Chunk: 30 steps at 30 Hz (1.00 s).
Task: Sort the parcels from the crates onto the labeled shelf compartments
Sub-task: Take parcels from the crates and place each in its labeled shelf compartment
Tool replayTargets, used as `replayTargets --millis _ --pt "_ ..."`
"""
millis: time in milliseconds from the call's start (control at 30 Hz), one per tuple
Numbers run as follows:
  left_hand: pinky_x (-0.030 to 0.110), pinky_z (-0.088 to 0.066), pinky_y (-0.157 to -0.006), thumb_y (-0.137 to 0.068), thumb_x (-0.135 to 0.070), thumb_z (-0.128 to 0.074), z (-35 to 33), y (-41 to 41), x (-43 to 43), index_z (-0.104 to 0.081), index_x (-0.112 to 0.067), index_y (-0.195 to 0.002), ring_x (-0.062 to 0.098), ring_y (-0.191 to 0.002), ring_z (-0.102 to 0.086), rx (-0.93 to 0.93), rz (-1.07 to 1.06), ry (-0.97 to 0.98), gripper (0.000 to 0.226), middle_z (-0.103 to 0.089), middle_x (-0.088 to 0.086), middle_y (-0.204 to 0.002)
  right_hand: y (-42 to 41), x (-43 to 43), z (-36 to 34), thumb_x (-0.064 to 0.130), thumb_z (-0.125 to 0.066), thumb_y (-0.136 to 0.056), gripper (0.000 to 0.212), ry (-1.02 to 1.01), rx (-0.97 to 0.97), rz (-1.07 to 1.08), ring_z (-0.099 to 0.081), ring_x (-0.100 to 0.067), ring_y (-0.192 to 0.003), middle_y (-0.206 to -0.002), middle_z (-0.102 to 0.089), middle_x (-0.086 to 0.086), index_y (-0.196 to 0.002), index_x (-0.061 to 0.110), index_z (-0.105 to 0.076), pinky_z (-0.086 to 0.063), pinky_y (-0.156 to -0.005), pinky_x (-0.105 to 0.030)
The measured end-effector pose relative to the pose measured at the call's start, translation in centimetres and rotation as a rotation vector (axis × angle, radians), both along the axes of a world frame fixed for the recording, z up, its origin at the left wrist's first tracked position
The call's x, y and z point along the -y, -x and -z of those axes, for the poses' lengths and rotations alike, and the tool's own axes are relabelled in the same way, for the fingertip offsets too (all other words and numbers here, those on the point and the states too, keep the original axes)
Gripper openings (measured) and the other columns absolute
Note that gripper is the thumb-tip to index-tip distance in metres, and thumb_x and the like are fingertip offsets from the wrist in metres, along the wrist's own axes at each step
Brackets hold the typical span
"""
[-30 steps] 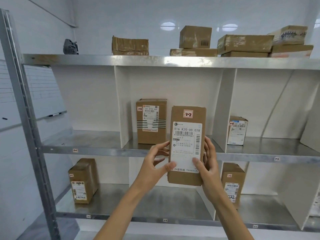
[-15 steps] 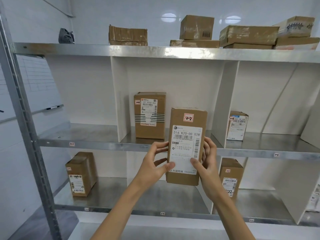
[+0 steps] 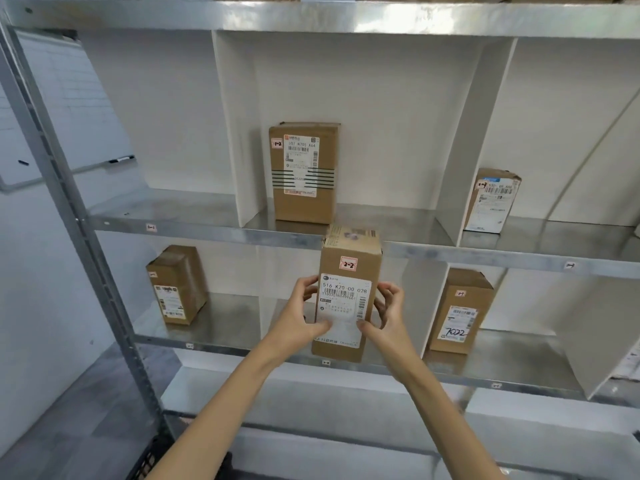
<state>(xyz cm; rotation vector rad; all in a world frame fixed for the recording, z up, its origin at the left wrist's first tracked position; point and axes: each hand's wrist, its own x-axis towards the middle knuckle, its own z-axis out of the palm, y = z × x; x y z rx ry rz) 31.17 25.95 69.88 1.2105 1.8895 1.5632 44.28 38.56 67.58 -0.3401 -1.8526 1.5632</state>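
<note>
Holding parcel (image 3: pixel 348 292) upright, label facing camera

Brown cardboard parcel (image 3: pixel 349 258), white label w/ black barcode, pink-red tag. Shelf (image 3: pixel 485 252) silver-grey metal, white dividers (image 3: pixel 239 133). Rear parcel (image 3: pixel 304 202) brown w/ black stripes.

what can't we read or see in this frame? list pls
Head view only:
- Top shelf: its boxes are cut off by the upper edge.
- 2-2 parcel: lower label partly covered by the left hand and right hand; whether its base rests on the lower shelf is unclear.
- Shelf-edge tags: mostly too small to read.
- Far-right compartments: cut off by the right edge.
</note>
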Motion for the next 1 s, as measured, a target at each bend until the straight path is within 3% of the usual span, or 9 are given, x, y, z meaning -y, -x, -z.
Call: replayTargets --millis 133,233,300,467,533,600,700,833,1000 --pt "0.032 -0.049 -0.095 -0.087 -0.021 -0.065 3.2 0.1 -1.2 -0.035 -0.026 -0.128 0.011 -0.118 -0.050 0.224 -0.048 0.088 0.051 -0.052 -0.005 -0.126 0.7 -0.7 3.2 -0.007 -0.061 -0.082 0.073 -0.019 0.121 -0.028 -0.044 0.015 -0.118 -0.129 -0.040 0.015 -0.125 0.037 -0.022 -0.052 -0.082 -0.016" --pt "0.031 -0.053 -0.083 -0.092 -0.018 -0.057 5.8 0.3 -1.7 -0.038 -0.027 -0.118 0.011 -0.108 -0.055 0.390 -0.084 0.085 0.033 -0.054 -0.004 -0.118 1.6 -0.9 5.0 -0.014 -0.054 -0.081 0.088 0.008 0.218 -0.087 -0.043 -0.002 -0.128 -0.134 -0.041 0.008 -0.143 0.029 -0.008 -0.050 -0.094 -0.022" --pt "0.036 -0.052 -0.085 -0.094 -0.019 -0.047 7.1 0.7 -2.1 -0.041 -0.027 -0.110 0.012 -0.104 -0.056 0.455 -0.144 0.067 0.019 -0.055 0.002 -0.115 2.5 -0.9 5.9 -0.011 -0.055 -0.082 0.090 0.027 0.248 -0.115 -0.045 -0.007 -0.128 -0.132 -0.043 0.013 -0.147 0.027 -0.005 -0.048 -0.090 -0.015" --pt "0.038 -0.050 -0.081 -0.095 -0.040 -0.027 8.3 4.2 -4.6 -0.063 -0.029 -0.082 0.014 -0.091 -0.063 0.604 -0.213 0.088 0.040 -0.073 -0.005 -0.081 6.2 -1.8 7.0 0.052 -0.069 -0.073 0.099 0.051 0.280 -0.146 -0.047 0.012 -0.117 -0.133 -0.043 0.025 -0.143 0.044 0.001 -0.046 -0.088 -0.010" --pt "0.033 -0.053 -0.070 -0.097 -0.042 -0.022 9.2 6.4 -5.9 -0.069 -0.032 -0.067 0.012 -0.080 -0.068 0.660 -0.196 0.097 0.056 -0.072 -0.008 -0.071 7.9 -3.0 8.0 0.042 -0.071 -0.075 0.095 0.084 0.274 -0.138 -0.048 0.015 -0.114 -0.129 -0.043 0.029 -0.142 0.043 -0.003 -0.048 -0.088 -0.013" --pt "0.027 -0.054 -0.057 -0.098 -0.045 -0.022 10.1 8.4 -7.5 -0.071 -0.032 -0.065 0.009 -0.070 -0.070 0.681 -0.176 0.113 0.060 -0.074 -0.004 -0.074 9.8 -4.5 9.2 0.007 -0.067 -0.083 0.089 0.157 0.267 -0.145 -0.051 0.012 -0.112 -0.129 -0.043 0.024 -0.141 0.037 -0.007 -0.052 -0.093 -0.026" --pt "0.030 -0.053 -0.065 -0.097 -0.045 -0.025 12.2 11.9 -9.7 -0.068 -0.023 -0.069 0.022 -0.072 -0.069 0.758 -0.227 0.100 0.056 -0.072 0.006 -0.077 13.5 -6.5 10.8 -0.017 -0.046 -0.085 0.076 0.286 0.270 -0.100 -0.055 -0.002 -0.109 -0.127 -0.045 0.013 -0.133 0.036 -0.021 -0.054 -0.087 -0.043" --pt "0.036 -0.051 -0.071 -0.093 -0.045 -0.028 15.7 16.0 -12.1 -0.073 -0.020 -0.064 0.027 -0.070 -0.067 0.955 -0.273 0.020 0.059 -0.072 0.010 -0.074 18.3 -9.2 12.3 -0.007 -0.043 -0.061 0.074 0.537 0.250 -0.013 -0.057 -0.022 -0.102 -0.127 -0.051 -0.003 -0.127 0.025 -0.041 -0.051 -0.075 -0.045" --pt "0.042 -0.053 -0.076 -0.094 -0.044 -0.034 19.2 19.3 -13.8 -0.068 -0.011 -0.092 0.032 -0.077 -0.066 0.993 -0.331 -0.024 0.047 -0.070 0.014 -0.087 22.8 -10.4 15.5 0.025 -0.042 -0.098 0.019 0.685 0.273 0.109 -0.059 -0.022 -0.101 -0.112 -0.061 -0.002 -0.112 0.031 -0.053 -0.050 -0.077 -0.043"
